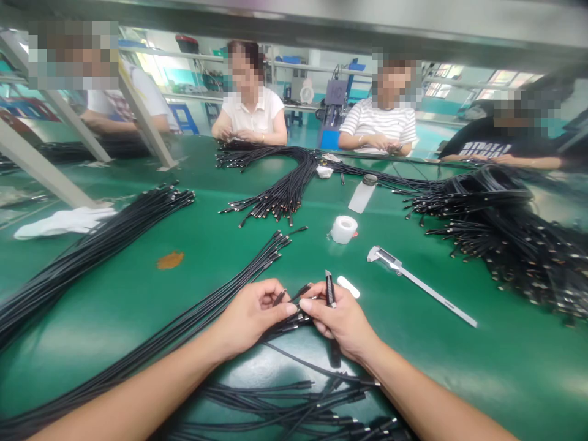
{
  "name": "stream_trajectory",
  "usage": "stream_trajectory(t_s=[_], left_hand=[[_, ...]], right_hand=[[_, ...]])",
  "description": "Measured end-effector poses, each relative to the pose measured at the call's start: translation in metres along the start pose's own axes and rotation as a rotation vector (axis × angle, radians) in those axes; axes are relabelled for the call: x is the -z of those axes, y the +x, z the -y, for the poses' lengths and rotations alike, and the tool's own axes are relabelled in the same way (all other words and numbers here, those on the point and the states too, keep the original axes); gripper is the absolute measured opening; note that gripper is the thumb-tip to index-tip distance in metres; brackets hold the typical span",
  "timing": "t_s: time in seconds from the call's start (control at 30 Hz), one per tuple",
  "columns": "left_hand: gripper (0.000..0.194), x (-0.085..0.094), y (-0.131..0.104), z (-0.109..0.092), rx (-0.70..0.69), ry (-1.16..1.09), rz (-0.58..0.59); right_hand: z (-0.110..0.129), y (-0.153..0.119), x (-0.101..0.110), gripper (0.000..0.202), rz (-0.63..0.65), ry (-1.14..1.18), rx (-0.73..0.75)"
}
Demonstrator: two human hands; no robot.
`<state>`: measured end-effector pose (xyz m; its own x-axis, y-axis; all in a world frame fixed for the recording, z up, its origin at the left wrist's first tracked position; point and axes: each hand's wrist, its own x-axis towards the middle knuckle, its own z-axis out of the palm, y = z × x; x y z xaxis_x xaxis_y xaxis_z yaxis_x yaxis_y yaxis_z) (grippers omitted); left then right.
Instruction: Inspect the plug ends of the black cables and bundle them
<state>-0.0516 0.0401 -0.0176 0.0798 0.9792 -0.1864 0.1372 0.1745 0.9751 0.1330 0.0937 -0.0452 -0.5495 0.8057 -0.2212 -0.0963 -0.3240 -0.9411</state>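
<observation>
Fingers and thumb of my left hand (252,313) are closed on the end of a black cable (279,298). My right hand (344,320) grips a utility knife (329,286) upright in its palm, with the blade end pointing away from me. Its thumb and forefinger also pinch at a black cable end (304,290), close to my left fingertips. Exactly where the fingers meet the plugs is partly hidden. Under and beside my left hand runs a bundle of black cables (202,324) with metal-tipped plugs. More loose cables (271,398) lie nearest me, below both hands.
On the green table (413,367) are a digital caliper (436,293), a white tape roll (339,233), a clear bottle (362,196) and a white oval piece (348,286). Cable heaps (519,239) lie right; another bundle (105,245) and a white glove (64,223) lie left. Several co-workers sit opposite.
</observation>
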Motion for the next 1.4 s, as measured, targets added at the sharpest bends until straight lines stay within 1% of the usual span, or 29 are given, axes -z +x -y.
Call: stream_trajectory(t_s=[0.13,0.63,0.83,1.1,1.3,1.4], left_hand=[[0.035,-0.0002,0.0005,0.0006,-0.012,0.020,-0.022],[0.038,0.0009,0.0003,0.0025,0.004,0.044,0.005],[0.040,0.0020,0.0009,0.0031,0.007,0.092,0.067],[0.040,0.0029,0.0008,0.0009,0.005,0.167,0.158],[0.042,0.0029,-0.0013,-0.0014,0.029,0.179,0.167],[0.041,0.0028,0.0000,-0.0022,0.040,0.168,0.170]], right_hand=[[0.0000,-0.0009,-0.0006,0.042,-0.007,-0.004,0.006],[-0.0009,-0.0008,0.0014,0.040,0.014,0.022,0.015],[-0.0013,0.0001,-0.0005,0.040,-0.022,0.000,-0.002],[-0.0016,-0.0005,-0.0021,0.039,-0.004,-0.051,0.013],[-0.0010,-0.0005,-0.0016,0.039,0.000,0.001,0.011],[-0.0004,-0.0006,0.0000,0.044,0.014,0.029,0.001]])
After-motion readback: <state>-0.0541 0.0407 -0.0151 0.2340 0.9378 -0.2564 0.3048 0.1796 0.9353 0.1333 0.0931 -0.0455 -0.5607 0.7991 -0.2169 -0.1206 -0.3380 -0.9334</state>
